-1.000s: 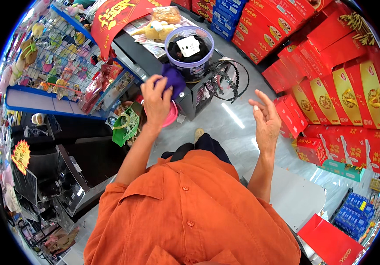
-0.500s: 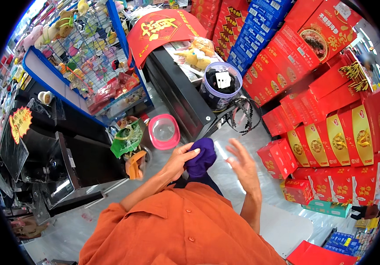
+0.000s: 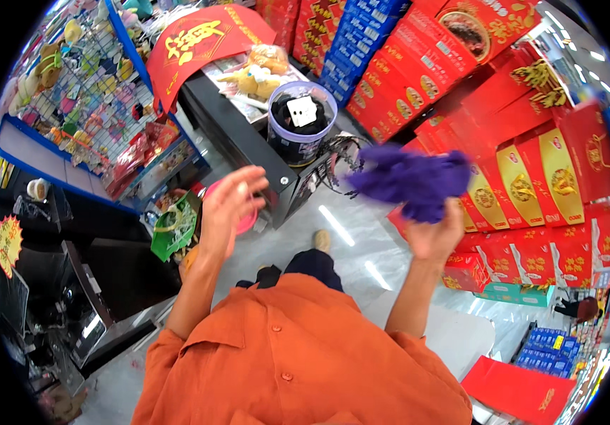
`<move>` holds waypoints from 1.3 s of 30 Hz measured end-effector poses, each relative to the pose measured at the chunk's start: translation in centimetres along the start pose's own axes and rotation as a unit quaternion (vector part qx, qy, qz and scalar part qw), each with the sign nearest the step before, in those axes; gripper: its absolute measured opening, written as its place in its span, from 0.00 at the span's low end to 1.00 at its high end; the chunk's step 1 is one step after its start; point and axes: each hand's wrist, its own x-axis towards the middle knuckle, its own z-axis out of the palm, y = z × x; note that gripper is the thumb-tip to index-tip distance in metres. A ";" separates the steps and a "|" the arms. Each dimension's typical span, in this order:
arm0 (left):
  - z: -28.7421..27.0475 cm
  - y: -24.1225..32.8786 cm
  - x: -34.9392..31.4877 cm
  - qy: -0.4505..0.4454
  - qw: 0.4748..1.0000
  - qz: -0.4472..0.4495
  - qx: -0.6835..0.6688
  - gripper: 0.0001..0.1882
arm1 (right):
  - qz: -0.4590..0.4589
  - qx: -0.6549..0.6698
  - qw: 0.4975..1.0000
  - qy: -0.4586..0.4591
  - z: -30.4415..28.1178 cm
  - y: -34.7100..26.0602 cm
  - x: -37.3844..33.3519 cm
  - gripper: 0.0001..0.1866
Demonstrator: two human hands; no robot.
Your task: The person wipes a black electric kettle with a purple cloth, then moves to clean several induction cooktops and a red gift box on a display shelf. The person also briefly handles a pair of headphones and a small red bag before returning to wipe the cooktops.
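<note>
A crumpled purple cloth (image 3: 412, 177) is in my right hand (image 3: 438, 232), whose fingers close on its lower edge. It is held up in front of the red boxes, slightly blurred, its left end near the black bands beside the counter. My left hand (image 3: 232, 202) is raised with its fingers apart and holds nothing. Behind that hand lies a pink-rimmed container (image 3: 247, 221), partly covered by it. A lilac-rimmed bucket (image 3: 274, 133) with black items and a white card stands on the counter, between my hands and farther away.
The black counter (image 3: 223, 131) carries plush toys (image 3: 256, 79) and a red printed sheet (image 3: 202, 44). Stacked red gift boxes (image 3: 418, 78) rise on the right. A wire rack (image 3: 81, 92) and dark shelves (image 3: 127, 276) stand at left. A green basket (image 3: 175, 230) sits near the counter.
The purple cloth has passed from my left hand to my right and moved up to the right. My left hand has let go and lifted leftward. The view has shifted right.
</note>
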 end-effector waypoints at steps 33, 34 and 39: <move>3.4 -8.1 12.6 0.463 0.782 -0.039 0.415 0.25 | -0.155 -0.654 0.534 -0.512 -13.4 16.6 30.4 0.16; 3.5 -8.0 12.6 0.459 0.780 -0.036 0.424 0.25 | -0.157 -0.652 0.549 -0.499 -13.3 17.0 30.0 0.18; 3.9 -7.7 12.3 0.465 0.772 -0.046 0.430 0.24 | -0.032 -0.603 0.561 -0.566 -13.5 14.7 29.9 0.22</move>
